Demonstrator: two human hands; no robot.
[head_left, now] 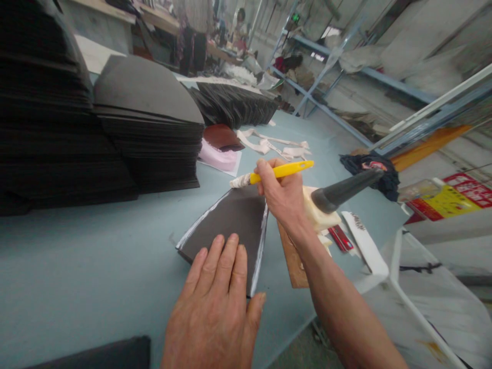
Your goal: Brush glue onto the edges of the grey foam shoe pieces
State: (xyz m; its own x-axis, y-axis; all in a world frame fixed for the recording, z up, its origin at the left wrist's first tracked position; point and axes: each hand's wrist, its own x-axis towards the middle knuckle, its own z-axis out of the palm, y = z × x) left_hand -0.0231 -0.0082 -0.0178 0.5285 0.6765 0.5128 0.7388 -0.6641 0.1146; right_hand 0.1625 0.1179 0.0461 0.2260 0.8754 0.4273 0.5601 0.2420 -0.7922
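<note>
Left hand [211, 302] and right hand [282, 192] at a dark panel [226, 220] on a blue-grey table [96, 256]. The left hand covers the panel's near part, palm down and fingers extended, gripping nothing; its wrist is cut off by the lower border. The right hand closes around the yellow handle of a brush [292, 169], its curled fingers partly hidden; the whitened bristles lie at the panel's far edge. A brown board [291, 261] is partly concealed by the right forearm, and a dark piece [96, 356] is cropped at lower left.

The panel is matt and smooth, narrowing away from the viewer, with white, streaky coating along both long sides. Similar dark sheets form a tall, layered stack [149, 133] with a rounded top outline; a fanned row of sheets [238, 105] stands beyond. Pale ribbons [265, 146] curl near a pink piece [219, 156].

A tapered dark grey object [346, 192] meets a cream block [319, 212], possibly foam. The contents of a clear container [421, 190] at right cannot be made out.
</note>
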